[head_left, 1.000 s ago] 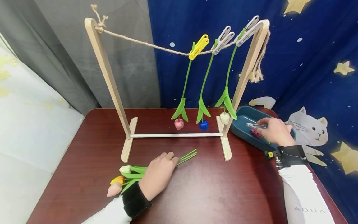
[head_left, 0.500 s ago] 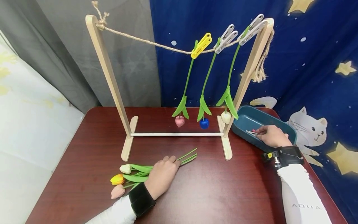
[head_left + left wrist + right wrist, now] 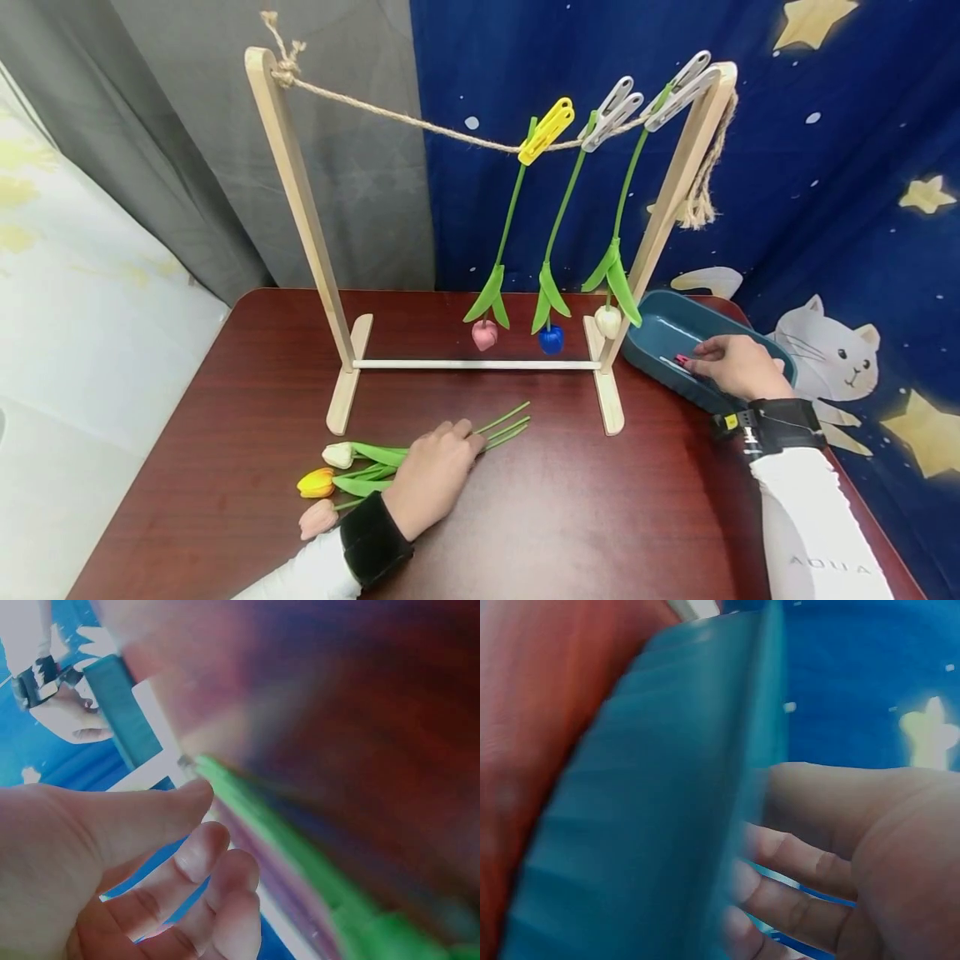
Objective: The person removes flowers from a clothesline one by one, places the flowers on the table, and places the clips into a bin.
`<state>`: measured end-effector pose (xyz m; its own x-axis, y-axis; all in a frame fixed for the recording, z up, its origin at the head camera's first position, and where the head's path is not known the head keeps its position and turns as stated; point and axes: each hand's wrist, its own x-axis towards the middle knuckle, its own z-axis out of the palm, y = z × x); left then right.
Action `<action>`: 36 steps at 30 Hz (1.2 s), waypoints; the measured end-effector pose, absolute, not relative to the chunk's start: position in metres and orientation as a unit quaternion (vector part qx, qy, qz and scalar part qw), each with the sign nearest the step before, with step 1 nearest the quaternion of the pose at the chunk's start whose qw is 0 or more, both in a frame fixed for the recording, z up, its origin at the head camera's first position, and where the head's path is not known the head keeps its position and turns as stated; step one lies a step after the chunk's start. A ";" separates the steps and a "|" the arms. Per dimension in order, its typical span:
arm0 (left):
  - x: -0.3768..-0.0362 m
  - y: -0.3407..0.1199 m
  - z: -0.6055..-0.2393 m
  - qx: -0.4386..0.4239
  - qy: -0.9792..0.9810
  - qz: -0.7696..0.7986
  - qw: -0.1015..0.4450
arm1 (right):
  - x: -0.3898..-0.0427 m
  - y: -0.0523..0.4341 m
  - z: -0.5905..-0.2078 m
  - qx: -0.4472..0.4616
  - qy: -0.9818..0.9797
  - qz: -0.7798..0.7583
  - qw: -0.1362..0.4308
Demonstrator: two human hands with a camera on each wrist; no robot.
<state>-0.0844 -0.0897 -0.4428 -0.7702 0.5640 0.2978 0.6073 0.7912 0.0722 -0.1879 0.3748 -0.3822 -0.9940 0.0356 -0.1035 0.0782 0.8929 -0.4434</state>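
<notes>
Three loose tulips (image 3: 352, 475) lie on the dark red bench (image 3: 570, 517), near and left of its middle: a white head (image 3: 337, 455), a yellow-orange head (image 3: 315, 482) and a pale pink head (image 3: 318, 518) point left, and their green stems (image 3: 504, 423) fan out to the right. The left hand (image 3: 432, 472) rests on top of the stems where they bunch, fingers laid forward over them. Its grip looks loose and flat, but whether a stem is pinched underneath I cannot tell.

The right hand (image 3: 737, 367) reaches into a teal tray (image 3: 654, 325) at the far right of the bench, just beside the right foot of a wooden rack (image 3: 300, 208). Its fingertips are curled at a small pink clothespin (image 3: 682, 361) in the tray. The grip is narrow, though the pinch itself is too small to confirm.

A twine line (image 3: 405, 121) spans the rack. From it hang three tulips head down, held by a yellow clothespin (image 3: 549, 131) and two grey ones (image 3: 613, 102).

The left wrist view adds the relaxed, slightly curled fingers (image 3: 202, 851) beside a blurred green stem (image 3: 300, 862), with the tray (image 3: 120, 712) and the other hand far off. The right wrist view shows only the tray wall (image 3: 667, 795) close up and the fingers (image 3: 780, 855) behind its rim, too blurred to show the pin.
</notes>
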 end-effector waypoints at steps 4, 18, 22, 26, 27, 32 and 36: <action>-0.089 -0.094 -0.429 -0.303 -0.936 -0.134 0.120 | -0.179 0.361 -0.353 0.006 0.977 -0.215 -0.007; -0.123 -0.107 -0.363 -0.230 -0.890 -0.334 0.207 | -0.131 0.284 -0.216 -0.082 0.955 -0.173 -0.226; -0.136 -0.105 -0.345 -0.228 -0.859 -0.385 0.247 | -0.121 0.257 -0.184 -0.130 0.938 -0.153 -0.283; -0.147 -0.098 -0.329 -0.234 -0.831 -0.428 0.268 | -0.115 0.230 -0.156 -0.179 0.916 -0.131 -0.334; -0.150 -0.096 -0.325 -0.235 -0.824 -0.438 0.271 | -0.115 0.224 -0.149 -0.194 0.909 -0.124 -0.346; -0.162 -0.085 -0.306 -0.242 -0.796 -0.480 0.279 | -0.124 0.194 -0.121 -0.276 0.875 -0.087 -0.387; -0.170 -0.074 -0.293 -0.249 -0.778 -0.506 0.277 | -0.136 0.170 -0.103 -0.302 0.877 -0.056 -0.369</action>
